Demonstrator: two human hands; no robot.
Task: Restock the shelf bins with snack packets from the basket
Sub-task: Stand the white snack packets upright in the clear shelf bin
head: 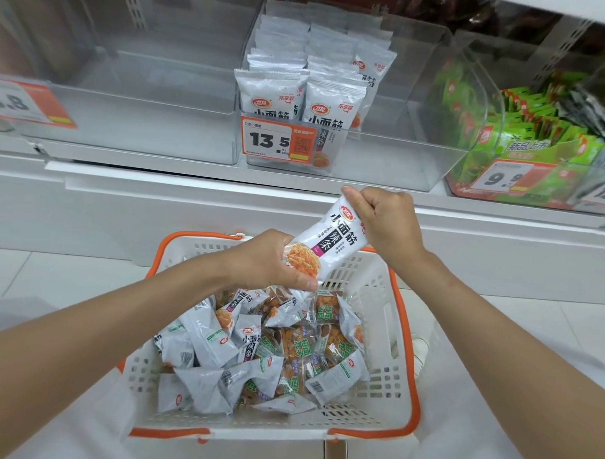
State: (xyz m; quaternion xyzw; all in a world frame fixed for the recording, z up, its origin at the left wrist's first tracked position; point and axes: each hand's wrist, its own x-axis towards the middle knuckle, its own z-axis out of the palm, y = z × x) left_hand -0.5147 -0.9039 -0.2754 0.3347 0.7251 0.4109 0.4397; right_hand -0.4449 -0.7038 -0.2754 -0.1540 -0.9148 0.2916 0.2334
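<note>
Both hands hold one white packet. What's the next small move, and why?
Probably lift the white packet into the middle bin, beside the matching packets: the right hand pinches its top, the left hand grips its bottom, and that bin shows free space at right.

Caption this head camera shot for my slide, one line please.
Restocking: left hand and right hand hold a white packet above the basket, below the matching bin.
</note>
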